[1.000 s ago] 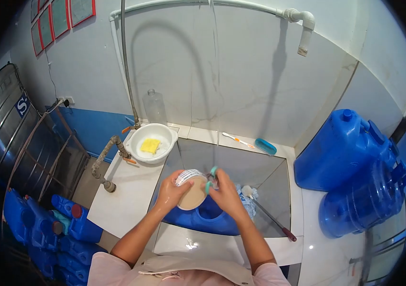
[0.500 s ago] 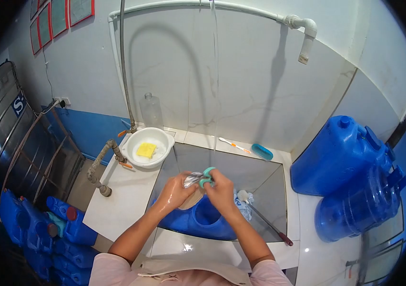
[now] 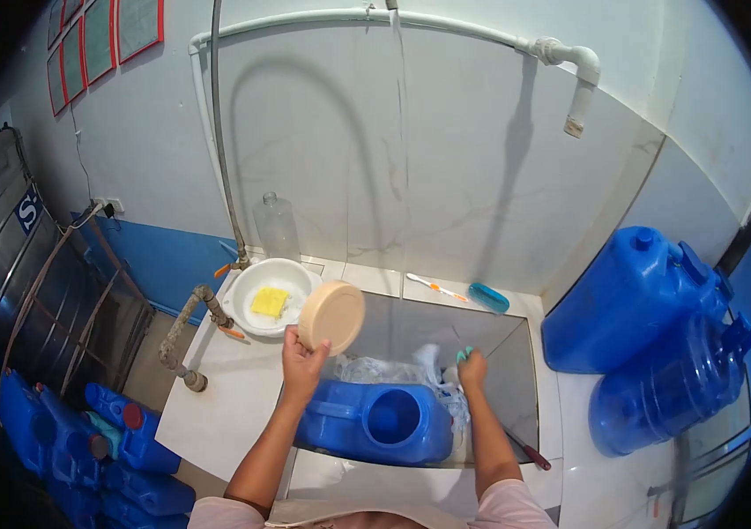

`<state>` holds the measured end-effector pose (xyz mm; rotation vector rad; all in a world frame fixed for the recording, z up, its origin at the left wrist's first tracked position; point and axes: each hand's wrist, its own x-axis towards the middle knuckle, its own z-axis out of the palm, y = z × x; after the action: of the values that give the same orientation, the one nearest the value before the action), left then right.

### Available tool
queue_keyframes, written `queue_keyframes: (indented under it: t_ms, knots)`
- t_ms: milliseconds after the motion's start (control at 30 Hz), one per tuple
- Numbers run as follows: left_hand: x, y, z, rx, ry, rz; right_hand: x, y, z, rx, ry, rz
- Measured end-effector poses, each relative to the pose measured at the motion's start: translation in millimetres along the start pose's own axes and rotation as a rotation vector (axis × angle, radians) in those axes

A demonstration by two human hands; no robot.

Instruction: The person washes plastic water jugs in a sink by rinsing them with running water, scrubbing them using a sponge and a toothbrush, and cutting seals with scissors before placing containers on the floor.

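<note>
My left hand (image 3: 303, 366) grips a round beige lid (image 3: 333, 317) by its lower edge, tilted up above the basin's left side. In my right hand (image 3: 473, 370) is a pair of scissors with teal handles (image 3: 463, 355), its thin blades pointing away over the basin. A blue plastic jug (image 3: 331, 414) lies between my forearms with its wide round mouth (image 3: 393, 416) uncovered. Crumpled clear and bluish plastic wrap (image 3: 375, 370) sits behind and beside the jug, close to my right hand.
A white bowl (image 3: 243, 286) holding a yellow sponge (image 3: 270, 301) stands left of the grey basin (image 3: 512, 388). A toothbrush (image 3: 435, 286) and a blue brush (image 3: 488, 298) lie on the back ledge. Large blue containers (image 3: 591, 300) fill the right counter; taps (image 3: 190, 326) rise at left.
My hands were together over the jug at the scissors and a silvery crumpled piece. Now they are apart: the left has raised the lid, the right has moved right with the scissors.
</note>
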<state>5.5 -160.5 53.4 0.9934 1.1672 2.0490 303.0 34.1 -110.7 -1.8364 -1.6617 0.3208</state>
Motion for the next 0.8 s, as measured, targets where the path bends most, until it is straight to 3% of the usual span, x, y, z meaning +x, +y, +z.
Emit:
queue_keyframes:
  t_ms: [67,100,233,300,333,400,500,533,567,600,633,700,767,800]
  knots:
    - [12,-1,-15,0.017,0.021,-0.027,18,11,4,-0.274,-0.353,-0.113]
    - [16,-3,-20,0.023,0.036,-0.022,28,-2,7,-0.272,-0.363,-0.128]
    - [25,-13,-30,0.067,0.011,-0.054,67,-121,-19,0.106,-0.592,-0.309]
    - [27,-17,-31,0.072,0.022,-0.038,94,-148,16,-0.004,-0.441,-0.647]
    - [27,-18,-32,0.063,0.032,-0.057,102,-155,30,-0.002,-0.449,-0.657]
    - [27,-21,-37,0.062,0.057,-0.067,114,-169,59,-0.338,-0.511,-0.723]
    - [7,-16,-55,0.124,0.19,-0.326,97,-166,59,-0.403,-0.45,-0.692]
    - [0,-12,-62,0.131,0.202,-0.328,87,-163,45,-0.507,-0.565,-0.74]
    - [-7,-10,-68,-0.05,0.255,-0.436,76,-159,31,-0.615,-0.683,-0.78]
    - [-15,-10,-75,-0.236,0.309,-0.549,59,-179,2,-0.616,-1.056,-0.729]
    - [-22,-18,-82,-0.277,0.304,-0.592,43,-204,-19,-0.607,-1.427,-0.651]
    - [-32,-37,-87,-0.427,0.289,-0.662,19,-236,-16,-0.206,-1.509,-0.989]
    - [-37,-46,-83,-0.576,0.272,-0.716,-13,-301,-8,0.106,-1.401,-0.998]
    - [-37,-49,-78,-0.615,0.265,-0.752,-31,-331,9,0.132,-1.24,-0.99]
